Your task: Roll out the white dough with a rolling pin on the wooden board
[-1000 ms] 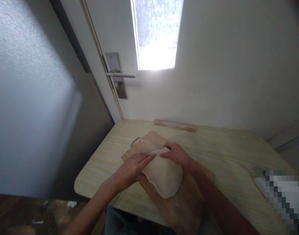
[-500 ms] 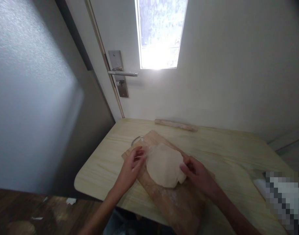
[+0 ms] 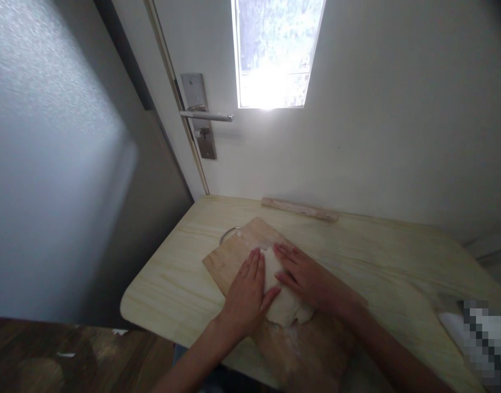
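A pale sheet of dough [image 3: 285, 308] lies on a wooden cutting board [image 3: 225, 262] dusted with flour. On the dough's left side my left hand [image 3: 250, 292] rests flat, fingers stretched out and pointing away from me. My right hand [image 3: 301, 275] lies over the right part of the dough, its fingers extended and the thumb apart. Both hands cover the dough's sides, so only a strip between them and the lower edge show. Neither hand is closed around anything.
The board sits on a light wood-grain table [image 3: 164, 284]. A wooden rolling pin [image 3: 299, 209] lies along the table's back edge. Behind stands a white door with a metal handle [image 3: 207, 115]. A pixelated object [image 3: 490, 338] is at the right edge.
Both hands have moved from the dough's edges onto its top and flattened out. The dough's visible outline is narrower between them. The view has shifted slightly.
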Available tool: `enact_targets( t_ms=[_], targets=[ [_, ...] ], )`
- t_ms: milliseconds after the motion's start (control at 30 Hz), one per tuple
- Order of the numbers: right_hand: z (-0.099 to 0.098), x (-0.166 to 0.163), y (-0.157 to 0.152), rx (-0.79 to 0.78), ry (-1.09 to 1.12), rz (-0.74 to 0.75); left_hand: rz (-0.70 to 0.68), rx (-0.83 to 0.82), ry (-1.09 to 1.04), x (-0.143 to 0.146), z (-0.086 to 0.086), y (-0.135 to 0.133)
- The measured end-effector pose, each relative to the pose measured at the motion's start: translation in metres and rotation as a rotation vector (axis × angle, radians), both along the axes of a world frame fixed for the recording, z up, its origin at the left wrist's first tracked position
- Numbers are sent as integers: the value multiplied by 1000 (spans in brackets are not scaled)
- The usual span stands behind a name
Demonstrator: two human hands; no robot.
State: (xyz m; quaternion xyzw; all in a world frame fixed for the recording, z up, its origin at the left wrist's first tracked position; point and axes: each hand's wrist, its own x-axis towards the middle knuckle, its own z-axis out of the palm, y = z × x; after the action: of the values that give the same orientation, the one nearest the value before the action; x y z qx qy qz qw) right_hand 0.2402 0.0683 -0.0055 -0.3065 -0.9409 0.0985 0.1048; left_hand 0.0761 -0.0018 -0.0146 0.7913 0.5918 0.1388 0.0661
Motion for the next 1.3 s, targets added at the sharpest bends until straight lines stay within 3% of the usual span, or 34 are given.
enact_targets(
  t_ms=[333, 567, 700, 900, 1033, 1100, 1167, 1300],
  targets=[
    [5, -5, 5, 23, -79, 37, -52, 69, 34, -3, -5, 7],
    [4, -12, -4, 150, -51, -44, -69, 119, 74, -6, -8, 5],
    [6, -13, -5, 167, -24, -7, -69, 123, 55, -6, -7, 7],
    [4, -15, -4, 68, 2, -42, -72, 91, 45, -6, -4, 6],
    [4, -3, 17, -66, 97, 17, -50, 63, 31, -4, 4, 5],
    [8, 7, 40, -10, 126, -134, -52, 62, 39, 0, 7, 6],
    [13, 18, 67, 185, 30, -388, -70, 58, 51, 6, 10, 8],
    [15, 36, 112, 261, -45, -488, -73, 30, 65, 16, 12, 12]
  ],
)
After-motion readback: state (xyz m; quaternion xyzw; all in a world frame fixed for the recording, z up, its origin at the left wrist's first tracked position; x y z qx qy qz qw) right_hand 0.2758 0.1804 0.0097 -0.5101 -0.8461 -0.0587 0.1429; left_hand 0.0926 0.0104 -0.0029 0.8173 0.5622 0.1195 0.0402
